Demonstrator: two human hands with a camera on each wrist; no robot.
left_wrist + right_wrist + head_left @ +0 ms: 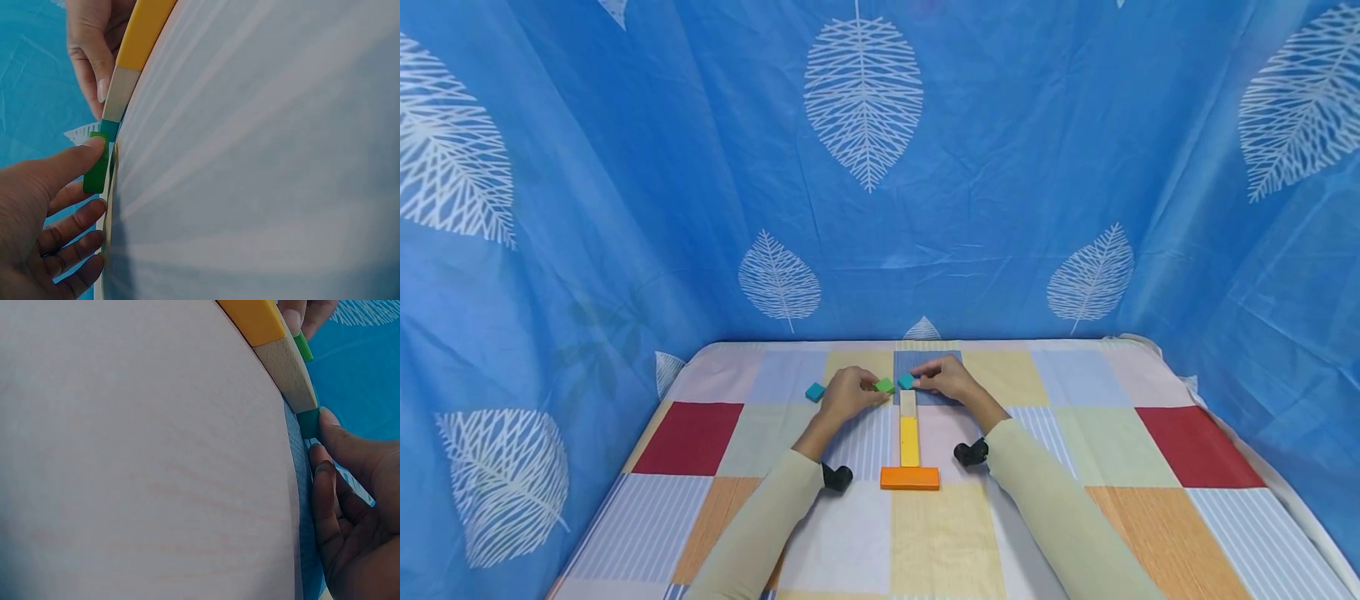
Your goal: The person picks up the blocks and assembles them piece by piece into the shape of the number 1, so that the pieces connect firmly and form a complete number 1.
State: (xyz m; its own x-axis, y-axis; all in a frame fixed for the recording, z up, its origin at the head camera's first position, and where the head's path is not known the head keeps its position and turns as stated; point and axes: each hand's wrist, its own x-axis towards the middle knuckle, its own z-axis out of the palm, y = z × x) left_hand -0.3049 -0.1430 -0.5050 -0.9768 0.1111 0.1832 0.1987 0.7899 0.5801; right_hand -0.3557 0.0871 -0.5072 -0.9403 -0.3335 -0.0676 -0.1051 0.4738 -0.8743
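Observation:
My left hand (846,393) pinches a small green block (884,386) between thumb and fingers; in the left wrist view its other fingers spread loosely below the block. Opposite it, my right hand (946,379) has thumb and fingers on a small teal block (906,382). That teal block sits at the far end of a straight row and, in the right wrist view, looks flush against a plain wooden block (287,369). Nearer along the row come a yellow block (909,442) and an orange block (910,478) lying crosswise.
A second teal block (815,392) lies left of my left hand. The patchwork cloth (925,542) covers the table, and a blue curtain (1000,167) with white leaves hangs behind and on both sides. Dark devices (972,452) sit at both wrists.

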